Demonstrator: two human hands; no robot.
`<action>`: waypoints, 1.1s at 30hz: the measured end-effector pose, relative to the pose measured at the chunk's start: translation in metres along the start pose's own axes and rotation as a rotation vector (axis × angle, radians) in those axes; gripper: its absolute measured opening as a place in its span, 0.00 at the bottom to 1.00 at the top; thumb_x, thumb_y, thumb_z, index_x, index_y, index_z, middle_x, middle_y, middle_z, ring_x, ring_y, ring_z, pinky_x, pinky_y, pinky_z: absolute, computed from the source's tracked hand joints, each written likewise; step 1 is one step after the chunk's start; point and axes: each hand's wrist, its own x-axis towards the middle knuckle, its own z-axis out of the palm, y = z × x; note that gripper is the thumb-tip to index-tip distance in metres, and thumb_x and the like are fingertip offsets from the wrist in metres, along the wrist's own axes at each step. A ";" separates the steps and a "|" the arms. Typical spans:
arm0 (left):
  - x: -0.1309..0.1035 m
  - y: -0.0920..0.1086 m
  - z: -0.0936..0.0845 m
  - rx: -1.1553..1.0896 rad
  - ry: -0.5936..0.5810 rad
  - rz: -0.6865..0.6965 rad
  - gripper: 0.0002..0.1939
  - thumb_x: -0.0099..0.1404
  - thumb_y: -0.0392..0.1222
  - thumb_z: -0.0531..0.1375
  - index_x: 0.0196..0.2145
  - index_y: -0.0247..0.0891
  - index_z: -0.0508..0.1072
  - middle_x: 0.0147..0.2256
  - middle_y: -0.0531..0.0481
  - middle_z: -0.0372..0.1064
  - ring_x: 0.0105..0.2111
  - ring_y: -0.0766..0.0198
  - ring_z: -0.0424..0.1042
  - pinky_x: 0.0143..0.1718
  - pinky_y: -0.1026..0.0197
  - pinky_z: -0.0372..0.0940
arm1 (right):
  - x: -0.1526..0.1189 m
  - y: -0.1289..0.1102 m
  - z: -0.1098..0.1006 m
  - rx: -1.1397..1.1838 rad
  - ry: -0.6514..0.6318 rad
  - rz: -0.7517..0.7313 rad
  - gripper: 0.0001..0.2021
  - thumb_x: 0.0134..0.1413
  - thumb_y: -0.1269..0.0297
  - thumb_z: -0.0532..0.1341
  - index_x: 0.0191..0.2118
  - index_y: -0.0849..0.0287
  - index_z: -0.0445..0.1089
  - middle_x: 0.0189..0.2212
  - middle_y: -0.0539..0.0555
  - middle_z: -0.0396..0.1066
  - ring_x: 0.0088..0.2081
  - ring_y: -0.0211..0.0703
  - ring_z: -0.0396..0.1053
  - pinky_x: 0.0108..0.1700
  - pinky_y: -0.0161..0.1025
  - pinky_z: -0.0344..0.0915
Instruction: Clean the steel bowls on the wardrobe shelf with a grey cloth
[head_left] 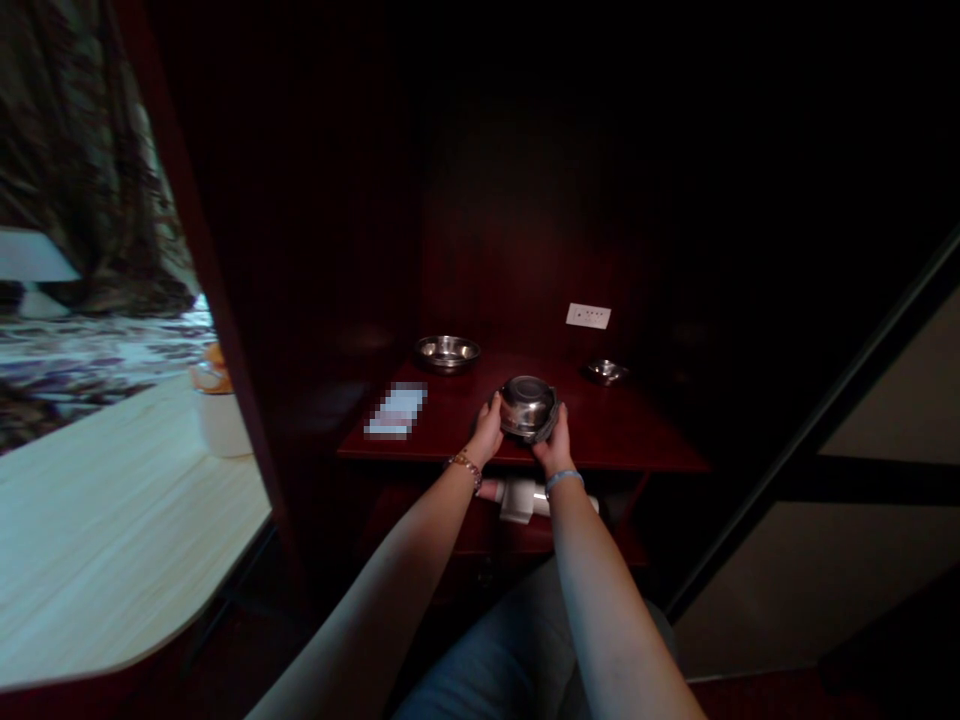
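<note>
An upside-down metal bowl (527, 402) is held over the front of the dark red shelf (450, 425), its round base facing up. My left hand (488, 430) grips its left side. My right hand (556, 437) is closed on its right side, with a grey cloth (548, 425) between palm and bowl. Farther back on the left stands a wide metal bowl (448, 352). A small metal bowl (606, 372) sits at the back right of the shelf.
A blurred-out pale rectangle (397, 411) lies on the shelf's left. Below is a white device (523, 498) on a lower shelf. A wall socket (589, 316) is behind. At left, a light wooden table (112, 530) bears a white container (225, 424).
</note>
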 end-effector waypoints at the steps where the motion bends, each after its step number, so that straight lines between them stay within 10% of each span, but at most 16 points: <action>1: 0.000 0.000 0.000 0.003 0.000 0.009 0.12 0.67 0.48 0.61 0.39 0.36 0.72 0.43 0.40 0.77 0.47 0.59 0.76 0.54 0.55 0.66 | -0.001 -0.001 0.001 0.006 0.005 0.012 0.23 0.65 0.48 0.46 0.47 0.54 0.73 0.42 0.49 0.80 0.46 0.39 0.77 0.62 0.47 0.62; 33: 0.002 0.002 -0.002 -0.010 0.024 0.058 0.12 0.65 0.49 0.62 0.37 0.37 0.72 0.35 0.48 0.76 0.38 0.63 0.76 0.47 0.59 0.68 | -0.002 -0.003 0.007 0.038 0.088 0.002 0.22 0.65 0.48 0.50 0.47 0.58 0.73 0.42 0.51 0.80 0.46 0.39 0.77 0.57 0.45 0.68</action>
